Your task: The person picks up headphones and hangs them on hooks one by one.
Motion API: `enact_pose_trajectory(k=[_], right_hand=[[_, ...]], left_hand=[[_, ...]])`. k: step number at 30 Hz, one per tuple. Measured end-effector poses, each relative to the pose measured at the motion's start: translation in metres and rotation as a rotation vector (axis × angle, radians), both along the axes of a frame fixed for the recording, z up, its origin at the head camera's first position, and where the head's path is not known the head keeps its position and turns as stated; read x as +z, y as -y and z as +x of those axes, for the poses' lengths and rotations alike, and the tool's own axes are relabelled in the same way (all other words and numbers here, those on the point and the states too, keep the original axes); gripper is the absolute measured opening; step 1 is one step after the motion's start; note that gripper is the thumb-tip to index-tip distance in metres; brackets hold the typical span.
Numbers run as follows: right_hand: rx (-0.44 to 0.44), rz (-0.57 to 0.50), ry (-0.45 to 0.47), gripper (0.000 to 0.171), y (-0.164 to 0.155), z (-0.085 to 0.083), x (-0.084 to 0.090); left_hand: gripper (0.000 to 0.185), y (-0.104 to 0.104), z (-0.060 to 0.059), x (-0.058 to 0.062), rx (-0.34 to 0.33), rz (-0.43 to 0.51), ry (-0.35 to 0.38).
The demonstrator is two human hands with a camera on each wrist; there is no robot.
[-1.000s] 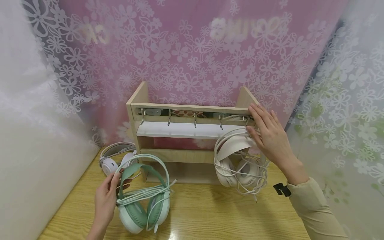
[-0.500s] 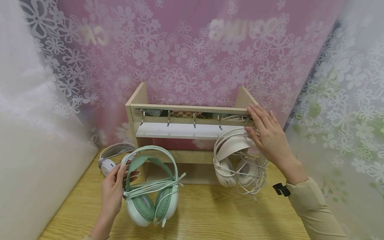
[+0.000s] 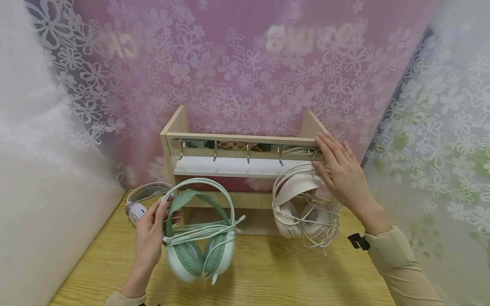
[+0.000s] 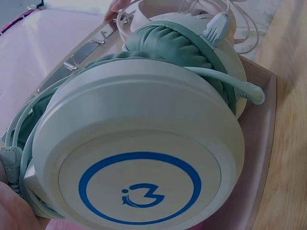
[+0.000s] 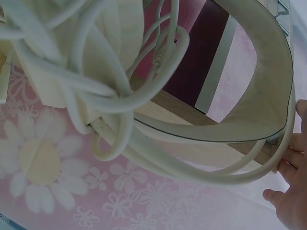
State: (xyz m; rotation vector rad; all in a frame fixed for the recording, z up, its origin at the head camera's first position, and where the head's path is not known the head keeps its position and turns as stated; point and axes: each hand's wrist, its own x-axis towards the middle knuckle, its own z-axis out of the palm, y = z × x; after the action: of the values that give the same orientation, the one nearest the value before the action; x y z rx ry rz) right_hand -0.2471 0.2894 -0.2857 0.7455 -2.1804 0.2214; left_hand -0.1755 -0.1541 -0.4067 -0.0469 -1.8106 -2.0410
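My left hand (image 3: 151,236) grips the left side of a mint-green headset (image 3: 200,238) and holds it up in front of the wooden rack (image 3: 245,140); its cable is wound round the ear cups. The left wrist view is filled by its white ear cup (image 4: 139,158) with a blue ring. My right hand (image 3: 340,170) rests with straight fingers on the rack's right end, touching the band of a cream headset (image 3: 302,204) that hangs from the rightmost hook. That cream band (image 5: 249,120) and its cables fill the right wrist view.
A third, white and grey headset (image 3: 143,199) lies on the wooden table (image 3: 268,276) left of the rack. Several bare metal hooks (image 3: 249,154) line the rack's top rail. Floral curtains (image 3: 245,63) close in the back and both sides.
My left hand has lifted the green headset up and to the right, toward the rack. The right hand has stayed put on the rack.
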Motion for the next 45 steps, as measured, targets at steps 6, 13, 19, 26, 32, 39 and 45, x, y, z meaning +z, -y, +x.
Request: enact_pose_trajectory(k=[6, 13, 19, 26, 32, 39, 45], right_hand=[[-0.009, 0.011, -0.001, 0.069, 0.0, 0.0, 0.0], [0.002, 0.001, 0.005, 0.067, -0.001, 0.0, 0.0], [-0.003, 0.004, 0.003, 0.067, -0.001, 0.001, 0.001], [-0.004, 0.003, 0.006, 0.067, -0.001, 0.0, 0.0], [-0.004, 0.008, 0.004, 0.065, 0.0, 0.001, 0.0], [0.002, 0.001, 0.006, 0.064, 0.001, 0.002, 0.001], [0.001, 0.001, 0.001, 0.065, 0.001, 0.001, 0.001]], left_hand=[[0.041, -0.007, -0.002, 0.01, 0.012, -0.064, -0.002], [0.041, -0.016, -0.005, 0.019, -0.055, -0.025, -0.03], [0.038, -0.024, -0.009, 0.024, -0.084, -0.001, -0.059], [0.036, -0.032, -0.012, 0.03, -0.11, -0.024, -0.075], [0.036, -0.039, -0.015, 0.035, -0.134, -0.023, -0.096], [0.037, -0.045, -0.018, 0.042, -0.17, -0.029, -0.117], [0.035, -0.052, -0.021, 0.047, -0.192, -0.04, -0.143]])
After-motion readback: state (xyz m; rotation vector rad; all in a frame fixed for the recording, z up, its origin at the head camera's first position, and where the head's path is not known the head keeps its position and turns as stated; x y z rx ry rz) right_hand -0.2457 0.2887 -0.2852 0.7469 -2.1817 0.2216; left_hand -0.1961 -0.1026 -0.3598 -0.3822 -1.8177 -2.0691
